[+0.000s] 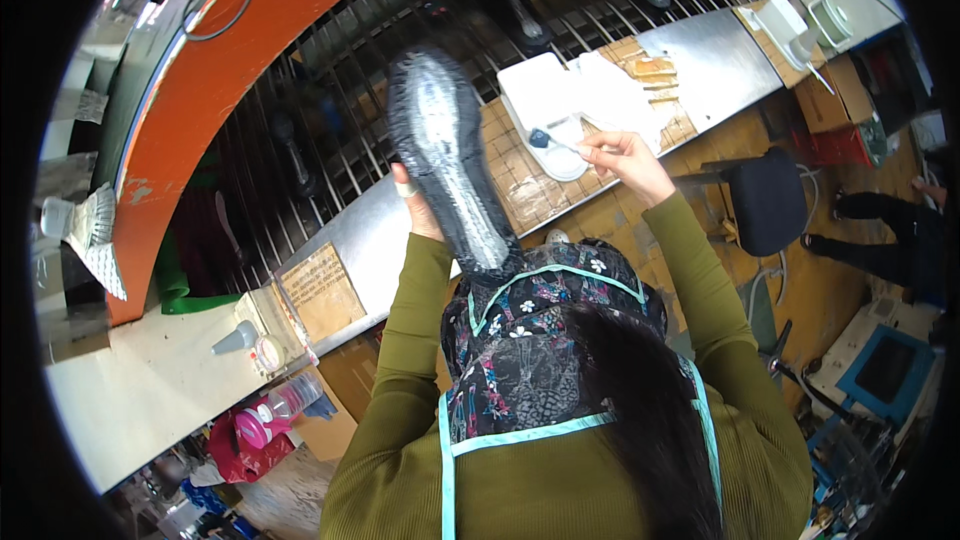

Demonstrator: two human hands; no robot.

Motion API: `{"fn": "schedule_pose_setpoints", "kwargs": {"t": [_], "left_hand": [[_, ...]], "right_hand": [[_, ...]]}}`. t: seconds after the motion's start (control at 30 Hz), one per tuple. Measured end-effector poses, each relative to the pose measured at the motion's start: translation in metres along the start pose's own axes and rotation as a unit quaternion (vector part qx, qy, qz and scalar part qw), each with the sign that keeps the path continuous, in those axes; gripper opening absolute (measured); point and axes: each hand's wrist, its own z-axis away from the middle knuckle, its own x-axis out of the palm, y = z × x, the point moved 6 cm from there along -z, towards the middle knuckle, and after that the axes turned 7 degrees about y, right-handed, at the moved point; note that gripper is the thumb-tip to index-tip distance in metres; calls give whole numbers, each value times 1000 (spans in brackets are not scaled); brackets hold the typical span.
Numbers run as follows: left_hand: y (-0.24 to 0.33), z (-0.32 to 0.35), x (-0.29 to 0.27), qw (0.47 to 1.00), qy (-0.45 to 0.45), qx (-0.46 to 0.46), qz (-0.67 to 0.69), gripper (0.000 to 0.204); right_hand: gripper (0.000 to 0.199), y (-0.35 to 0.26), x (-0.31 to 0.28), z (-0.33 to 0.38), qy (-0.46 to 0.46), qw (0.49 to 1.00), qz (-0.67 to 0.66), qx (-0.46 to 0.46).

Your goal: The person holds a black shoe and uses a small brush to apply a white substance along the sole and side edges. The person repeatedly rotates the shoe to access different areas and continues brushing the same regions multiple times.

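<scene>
My left hand is wrapped round a black shoe, its underside turned up. A shiny, whitish wet-looking patch runs along the length of that underside. White wrapping shows on my left thumb. To the right, my right hand pinches the thin pale handle of a brush. The brush's dark head is at the near part of a white plastic tray; whether it touches the tray I cannot tell. Beside the tray lies a white sheet-like thing, washed out by the light.
Beyond the bench runs a rack of metal rods with several dark shoes on it. An orange curved frame rises at the left. At the right stand a dark stool, a cardboard box and another person's legs.
</scene>
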Motion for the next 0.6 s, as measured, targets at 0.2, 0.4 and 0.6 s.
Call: {"fn": "schedule_pose_setpoints", "kwargs": {"t": [0.2,0.4,0.6], "left_hand": [[-8,-2,25,993,-109,-22,30,108],[6,11,35,991,-129,-22,30,106],[23,11,30,997,-56,-10,59,101]], "right_hand": [[15,-150,61,6,117,889,214,-387],[16,-167,86,33,263,675,402,-560],[23,-120,103,105,117,696,436,-558]]}}
